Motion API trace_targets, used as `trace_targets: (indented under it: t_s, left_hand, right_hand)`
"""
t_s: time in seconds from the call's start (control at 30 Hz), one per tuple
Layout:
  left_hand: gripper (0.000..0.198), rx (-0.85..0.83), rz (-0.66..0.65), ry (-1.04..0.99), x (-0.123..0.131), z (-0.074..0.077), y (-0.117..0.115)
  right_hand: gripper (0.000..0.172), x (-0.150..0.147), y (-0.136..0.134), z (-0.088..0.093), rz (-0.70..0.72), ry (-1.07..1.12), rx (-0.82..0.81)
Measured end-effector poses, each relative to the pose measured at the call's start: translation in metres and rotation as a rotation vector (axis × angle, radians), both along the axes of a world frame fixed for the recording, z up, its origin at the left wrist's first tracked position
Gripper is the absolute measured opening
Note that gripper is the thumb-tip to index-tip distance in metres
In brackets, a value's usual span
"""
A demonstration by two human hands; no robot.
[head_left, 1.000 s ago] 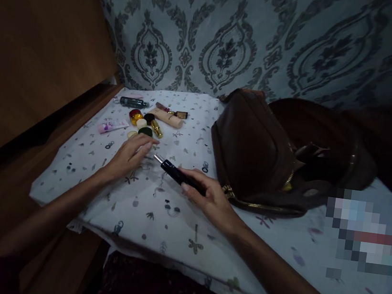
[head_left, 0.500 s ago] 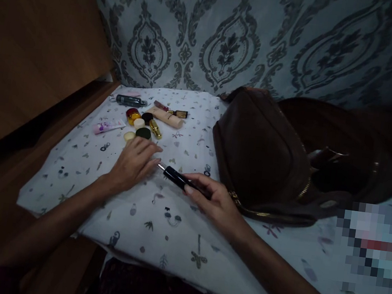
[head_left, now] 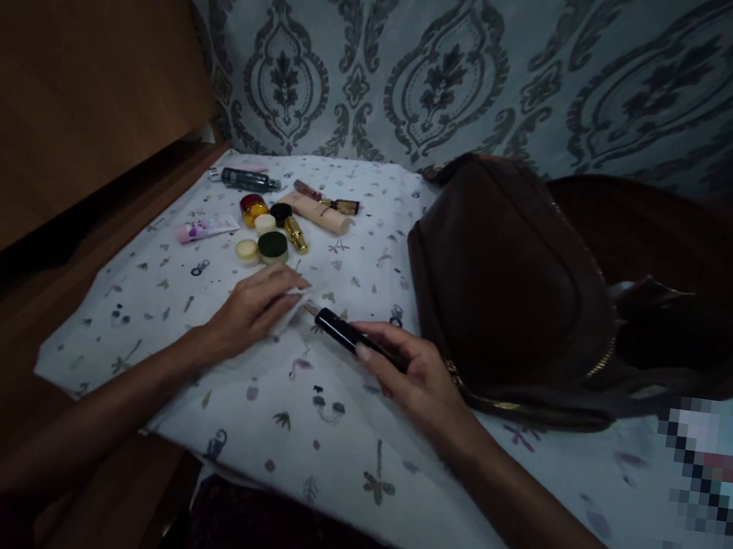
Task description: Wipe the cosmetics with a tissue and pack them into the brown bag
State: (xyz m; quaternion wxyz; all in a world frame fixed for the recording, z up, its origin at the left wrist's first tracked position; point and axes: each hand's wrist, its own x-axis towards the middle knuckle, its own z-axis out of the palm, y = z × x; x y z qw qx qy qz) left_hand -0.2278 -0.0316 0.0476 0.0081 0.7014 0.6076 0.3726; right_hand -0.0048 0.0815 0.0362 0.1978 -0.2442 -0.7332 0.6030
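My right hand (head_left: 418,371) grips a slim black cosmetic tube (head_left: 340,330) with a clear or silvery narrow end that points at my left hand. My left hand (head_left: 254,309) is over the sheet, thumb and fingers drawn together beside that end. Something thin and whitish shows at its fingertips, too faint to name. Just beyond my left hand lie a dark-lidded round jar (head_left: 273,247), a small cream-coloured pot (head_left: 248,251) and a gold tube (head_left: 296,235).
A large brown leather bag (head_left: 507,284) stands open on the right of the patterned white sheet (head_left: 151,318). Farther back lie a beige squeeze tube (head_left: 313,212), a dark bottle (head_left: 247,180), an amber jar (head_left: 253,209) and a pink-white tube (head_left: 207,229). A wooden panel (head_left: 85,48) borders the left.
The view has shifted slightly. Both hands stay close together around the black tube's narrow end, with my left fingertips now slightly nearer me, uncovering the dark-lidded jar and cream pot.
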Motion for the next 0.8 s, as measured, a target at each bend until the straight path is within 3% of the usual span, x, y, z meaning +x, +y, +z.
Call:
trace_targets:
  t_s: [0.17,0.3,0.43,0.57,0.8]
  left_hand:
    - [0.026,-0.073,-0.154,-0.003,0.007,-0.01,-0.001]
    - [0.026,-0.021,-0.136,0.088,0.009,-0.018,0.0]
    - [0.032,0.004,-0.074,0.122,0.011,-0.02,0.001]
    - [0.039,-0.086,-0.063,0.022,0.014,-0.016,0.002]
    - [0.05,-0.31,0.024,-0.228,0.018,-0.01,0.006]
  right_hand:
    - [0.034,0.003,-0.001,0.005,0.033,-0.024,-0.067]
    - [0.032,0.003,-0.003,0.005,0.061,-0.005,-0.111]
    - [0.032,0.002,-0.005,0.003,0.082,0.01,-0.054]
    - [0.029,0.001,-0.008,-0.001,0.118,0.022,0.084]
    - [0.033,0.005,-0.009,-0.012,0.119,0.108,0.563]
